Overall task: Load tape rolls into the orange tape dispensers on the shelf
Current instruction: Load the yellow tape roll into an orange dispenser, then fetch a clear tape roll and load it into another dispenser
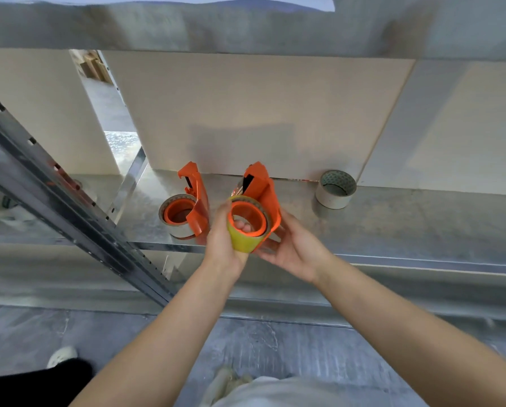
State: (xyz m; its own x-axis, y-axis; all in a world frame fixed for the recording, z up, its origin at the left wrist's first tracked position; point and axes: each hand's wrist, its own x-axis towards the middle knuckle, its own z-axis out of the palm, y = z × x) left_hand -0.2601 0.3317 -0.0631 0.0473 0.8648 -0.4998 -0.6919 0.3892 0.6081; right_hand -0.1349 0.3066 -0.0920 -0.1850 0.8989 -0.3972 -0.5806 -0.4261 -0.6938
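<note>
I hold an orange tape dispenser (262, 186) over the front edge of the metal shelf (392, 218). A yellowish tape roll (241, 240) sits around its orange hub. My left hand (222, 239) grips the roll, fingers reaching into the hub. My right hand (293, 248) supports the dispenser from below and from the right. A second orange dispenser (194, 201) stands on the shelf to the left with a pale tape roll (175, 230) on its hub. One loose white tape roll (335, 189) rests on the shelf at the right, by the back board.
A grey slotted upright (70, 207) runs diagonally across the left. A beige board (260, 113) closes the back of the shelf. Another tape roll (4, 204) shows blurred at far left. Concrete floor and a shoe (61, 355) lie below.
</note>
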